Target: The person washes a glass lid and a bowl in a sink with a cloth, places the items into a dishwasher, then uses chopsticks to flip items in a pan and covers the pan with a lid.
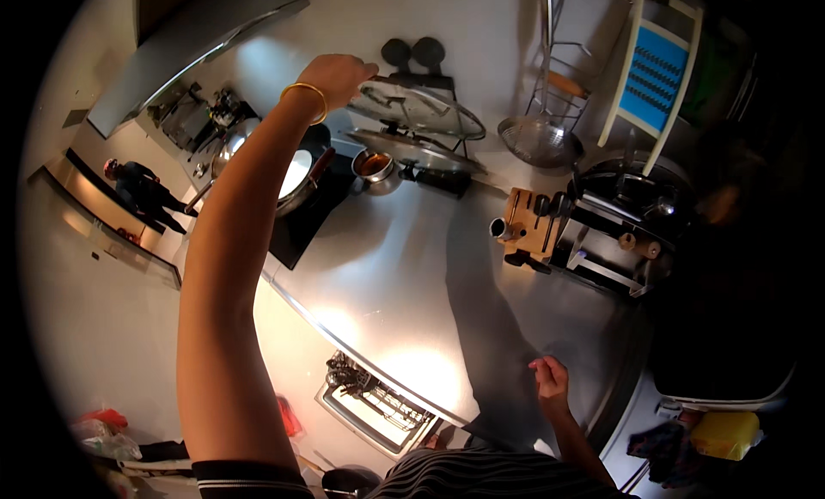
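Upper glass lid: it (425, 111) leans above the lower lid (417, 149), in the rack at the back of the desk (391, 246).
Left grip: your left hand (333, 76) is at the upper lid's near-left rim, fingers bent; you cannot tell from here whether they are clamped on it or merely beside it.
Right grip: your right hand (551, 384) hangs over the desk's near side, fingers curled together, nothing visible in them.
Slip risk: a hold on the smooth rim alone could let the upper lid twist, since its weight would hang off one edge.
Knock risk: the lids sit close together, so a sideways pull could drag the lower one along.
Spill risk: the small metal pot (375, 167) of reddish-brown liquid stands just left of the lids; a dropped lid could tip it.
Forearm risk: your left arm passes above the cooktop (296, 228), near the saucepan (296, 174); lowering your elbow could catch its dark red handle.
Farther right: the wooden knife block (526, 220) and wire strainer (540, 143) stand well apart from your left hand.
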Demonstrator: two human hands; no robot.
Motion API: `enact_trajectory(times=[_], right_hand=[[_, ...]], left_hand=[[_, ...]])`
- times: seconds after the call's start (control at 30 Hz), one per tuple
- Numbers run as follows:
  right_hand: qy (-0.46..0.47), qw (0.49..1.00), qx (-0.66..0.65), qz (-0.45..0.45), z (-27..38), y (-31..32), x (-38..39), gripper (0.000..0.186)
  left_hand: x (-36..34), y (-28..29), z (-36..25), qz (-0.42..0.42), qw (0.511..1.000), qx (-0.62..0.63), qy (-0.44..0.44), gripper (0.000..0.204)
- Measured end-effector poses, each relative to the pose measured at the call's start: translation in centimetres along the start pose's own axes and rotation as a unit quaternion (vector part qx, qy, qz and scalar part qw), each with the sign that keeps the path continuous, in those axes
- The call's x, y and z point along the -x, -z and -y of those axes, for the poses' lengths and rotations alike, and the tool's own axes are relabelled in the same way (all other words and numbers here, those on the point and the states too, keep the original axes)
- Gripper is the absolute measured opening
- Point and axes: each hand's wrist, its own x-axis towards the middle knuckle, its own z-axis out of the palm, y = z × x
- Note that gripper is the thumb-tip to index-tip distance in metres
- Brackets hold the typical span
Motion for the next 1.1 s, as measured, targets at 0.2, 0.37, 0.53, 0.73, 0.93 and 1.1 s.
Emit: enact_trajectory(times=[0.2, 0.37, 0.53, 0.73, 0.93, 1.1], right_hand=[[0.088, 0.995, 0.042, -0.036, -0.5, -1.5, 0.7, 0.021], [0.057, 0.997, 0.033, -0.038, -1.2, -2.7, 2.5, 0.013], [0.035, 0.998, 0.056, 0.008, -1.0, -4.0, 5.2, 0.015], [-0.010, 0.974, 0.167, 0.151, -3.6, -5.1, 9.9, 0.022], [-0.091, 0.822, 0.459, 0.325, -14.4, -8.1, 20.1, 0.034], [-0.580, 0.626, 0.447, 0.267, -25.8, -11.1, 29.9, 0.095]], left_hand=[[1.5, -1.1, -0.7, -0.026, 0.999, 0.028, 0.024, 0.028], [3.8, -2.2, -1.1, -0.168, 0.983, 0.041, 0.069, 0.043], [11.0, 0.6, -8.0, -0.300, 0.905, 0.278, 0.116, 0.022], [36.5, -9.1, -29.6, -0.083, 0.887, 0.453, 0.022, 0.034], [74.3, -18.9, -43.6, 0.251, 0.677, 0.628, 0.289, 0.034], [93.1, -23.2, -47.5, 0.400, 0.436, 0.726, 0.351, 0.068]])
